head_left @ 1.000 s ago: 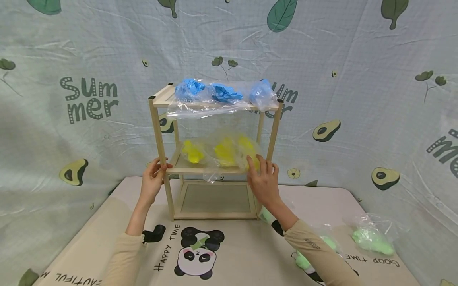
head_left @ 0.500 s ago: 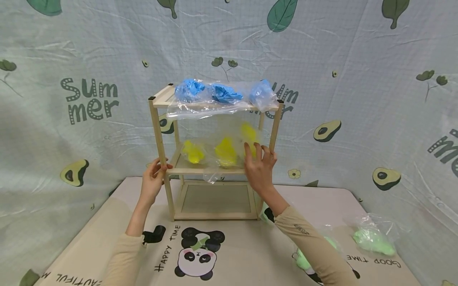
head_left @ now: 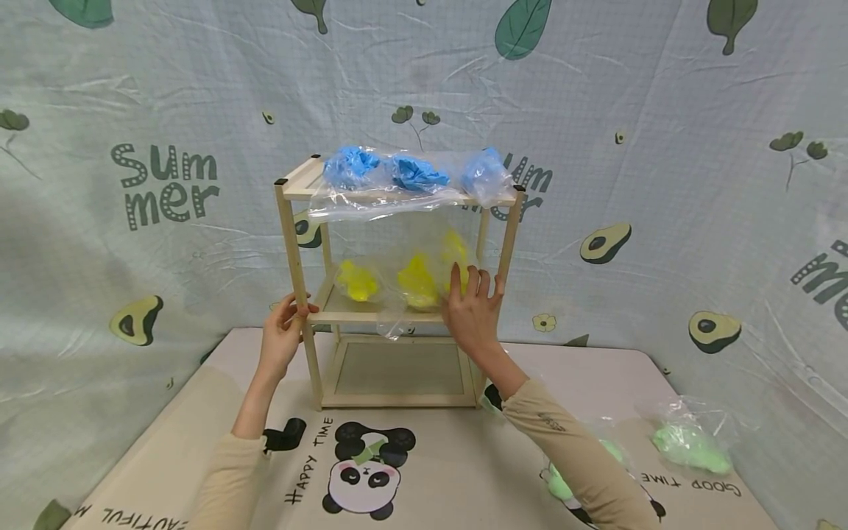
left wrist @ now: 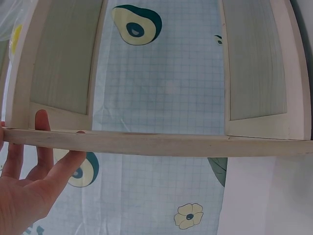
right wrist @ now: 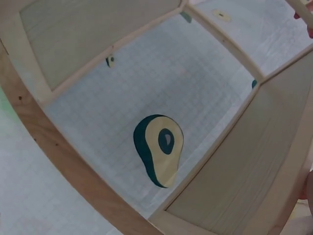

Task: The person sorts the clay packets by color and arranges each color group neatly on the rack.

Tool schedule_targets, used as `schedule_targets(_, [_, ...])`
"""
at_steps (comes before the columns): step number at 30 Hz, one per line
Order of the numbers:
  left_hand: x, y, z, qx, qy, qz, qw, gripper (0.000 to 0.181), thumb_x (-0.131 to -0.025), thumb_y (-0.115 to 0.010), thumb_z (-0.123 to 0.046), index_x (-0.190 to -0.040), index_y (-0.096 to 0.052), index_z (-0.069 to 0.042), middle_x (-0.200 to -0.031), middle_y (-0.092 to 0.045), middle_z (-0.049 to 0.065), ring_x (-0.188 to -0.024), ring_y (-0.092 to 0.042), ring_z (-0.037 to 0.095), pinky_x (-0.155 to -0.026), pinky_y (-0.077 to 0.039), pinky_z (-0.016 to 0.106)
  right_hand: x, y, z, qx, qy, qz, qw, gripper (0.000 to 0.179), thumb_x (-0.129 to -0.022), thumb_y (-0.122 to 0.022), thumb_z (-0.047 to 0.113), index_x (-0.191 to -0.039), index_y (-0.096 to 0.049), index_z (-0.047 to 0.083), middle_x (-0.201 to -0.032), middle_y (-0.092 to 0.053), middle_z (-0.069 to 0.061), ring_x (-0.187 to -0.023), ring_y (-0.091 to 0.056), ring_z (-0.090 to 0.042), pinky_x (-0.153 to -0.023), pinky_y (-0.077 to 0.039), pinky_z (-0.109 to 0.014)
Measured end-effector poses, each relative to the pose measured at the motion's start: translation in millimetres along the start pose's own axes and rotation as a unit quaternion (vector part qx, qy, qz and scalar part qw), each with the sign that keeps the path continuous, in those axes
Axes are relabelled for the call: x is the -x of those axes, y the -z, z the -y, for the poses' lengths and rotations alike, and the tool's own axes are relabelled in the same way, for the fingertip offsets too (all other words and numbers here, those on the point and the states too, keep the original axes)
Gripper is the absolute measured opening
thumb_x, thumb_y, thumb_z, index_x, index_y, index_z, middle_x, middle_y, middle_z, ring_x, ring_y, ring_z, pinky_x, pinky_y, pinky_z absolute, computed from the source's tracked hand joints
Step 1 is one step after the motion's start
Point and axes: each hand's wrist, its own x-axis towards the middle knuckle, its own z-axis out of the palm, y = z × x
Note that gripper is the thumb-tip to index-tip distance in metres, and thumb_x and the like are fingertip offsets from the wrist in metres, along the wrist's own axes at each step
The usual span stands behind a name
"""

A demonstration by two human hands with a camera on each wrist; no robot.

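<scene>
A wooden three-tier shelf (head_left: 380,317) stands on the table. My left hand (head_left: 283,331) holds its front left post (head_left: 293,246) at middle-shelf height; in the left wrist view the fingers of that hand (left wrist: 34,188) lie around the post (left wrist: 161,144). At the right end of the middle shelf, my right hand (head_left: 473,313) holds a clear plastic bag with yellow contents (head_left: 454,246), its fingers bent over the front. Two similar yellow bags sit to its left, one in the middle (head_left: 419,281) and one at the left end (head_left: 358,281). What the yellow contents are cannot be told.
Several blue-filled clear bags (head_left: 419,174) lie along the top shelf, plastic hanging over its front edge. The bottom shelf (head_left: 400,368) is bare. Bags with pale green contents (head_left: 692,447) lie on the table at right, partly behind my right forearm. A patterned curtain (head_left: 662,147) hangs behind.
The right-end yellow bag rose and stood more upright, then shifted slightly left with my right hand. My left hand has stayed on the post.
</scene>
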Motion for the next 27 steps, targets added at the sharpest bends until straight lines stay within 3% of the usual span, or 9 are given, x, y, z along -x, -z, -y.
schedule_targets(8, [-0.7,-0.8,0.4,0.006,-0.007,-0.005,0.9999,0.016,-0.092,-0.045,-0.024,-0.107,-0.051,-0.027,-0.082,-0.059,-0.021,-0.079,-0.056,-0.003,-0.060,-0.050,0.020,8.5,2,1,-0.025,0.007,0.039,0.9989,0.049,-0.084,-0.056,0.036,-0.118,-0.055,0.002,-0.106,-0.051,-0.021,-0.085,-0.050,-0.031,-0.083,-0.028,-0.049])
schedule_targets(14, [0.4,-0.8,1.6,0.006,-0.007,0.000,1.0000,0.017,-0.092,-0.045,-0.024,-0.107,-0.051,-0.029,-0.082,-0.058,-0.022,-0.081,-0.055,-0.005,-0.061,-0.050,0.020,13.6,3,3,-0.048,0.011,0.062,0.9969,0.042,-0.087,-0.050,0.034,-0.112,-0.059,0.002,-0.112,-0.052,-0.015,-0.078,-0.051,-0.029,-0.079,-0.024,-0.047])
schedule_targets(23, [1.2,0.1,1.0,0.005,-0.002,-0.008,1.0000,0.016,-0.092,-0.045,-0.025,-0.106,-0.051,-0.030,-0.082,-0.058,-0.023,-0.081,-0.055,-0.005,-0.061,-0.049,0.018,20.3,9,1,-0.078,0.048,0.115,0.9892,0.054,-0.096,-0.028,0.044,-0.114,-0.056,0.002,-0.110,-0.053,-0.012,-0.084,-0.050,-0.031,-0.080,-0.027,-0.048])
schedule_targets(27, [0.6,-1.1,0.9,0.008,-0.002,-0.005,1.0000,0.017,-0.092,-0.045,-0.024,-0.107,-0.051,-0.027,-0.083,-0.058,-0.022,-0.082,-0.055,-0.004,-0.061,-0.049,0.018,21.8,16,-3,-0.101,0.053,0.165,0.9798,0.054,-0.096,-0.030,0.043,-0.120,-0.051,0.000,-0.117,-0.051,-0.014,-0.092,-0.049,-0.033,-0.082,-0.028,-0.050])
